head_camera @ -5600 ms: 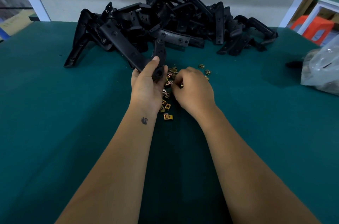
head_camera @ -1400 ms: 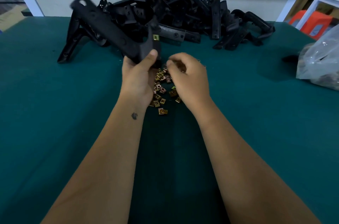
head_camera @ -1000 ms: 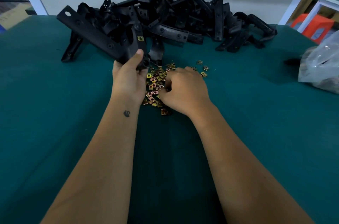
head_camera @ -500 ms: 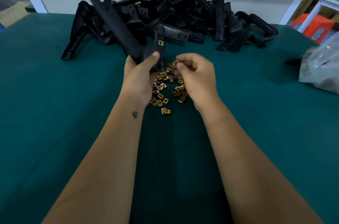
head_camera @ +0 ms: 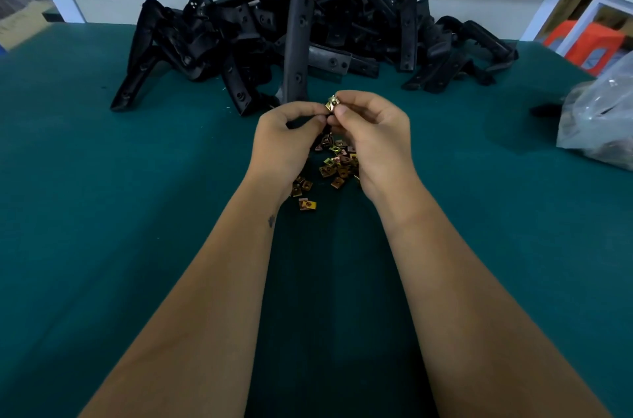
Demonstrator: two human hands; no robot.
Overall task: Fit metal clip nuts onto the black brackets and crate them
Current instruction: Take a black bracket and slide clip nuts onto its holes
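My left hand (head_camera: pixel 284 140) grips the lower end of a long black bracket (head_camera: pixel 297 47), which stands nearly upright and points away from me. My right hand (head_camera: pixel 373 133) pinches a brass-coloured clip nut (head_camera: pixel 332 103) at the bracket's near end, right beside the left fingertips. Whether the nut sits on the bracket or only against it cannot be told. A scatter of several loose clip nuts (head_camera: pixel 334 160) lies on the green table (head_camera: pixel 120 212) beneath both hands. A big heap of black brackets (head_camera: pixel 359 30) fills the table's far side.
A clear plastic bag (head_camera: pixel 603 123) lies at the right table edge. Red stools (head_camera: pixel 589 44) and a white frame stand beyond the right corner. A white wall backs the heap. A small dark object (head_camera: pixel 544 109) lies near the bag.
The bracket in my left hand has swung from leaning left to nearly upright. My right hand has risen from the nut pile with one nut and brought it to the bracket's end.
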